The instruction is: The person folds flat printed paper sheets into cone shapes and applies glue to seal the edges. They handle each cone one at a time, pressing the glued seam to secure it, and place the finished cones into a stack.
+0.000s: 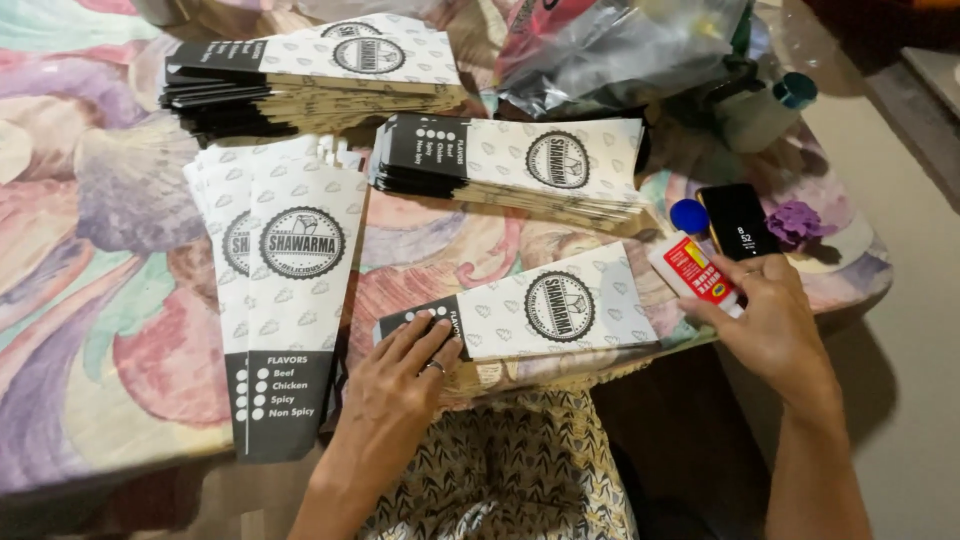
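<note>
Left hand (pixel 400 365) lies flat, fingers spread, pressing a printed paper sleeve (pixel 520 312) at the table's (pixel 90 330) near edge — right hand (pixel 765 320) grips a white glue bottle (pixel 695 265) just beside it.

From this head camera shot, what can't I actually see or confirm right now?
- Glue bottle: its lower end is hidden under the right hand.
- Paper sleeve: the left hand covers its dark end.
- Stacks: sheet count too fine to tell.
- Plastic bag: cut off by the top edge; contents unclear.
- Phone: screen too small to read.
</note>
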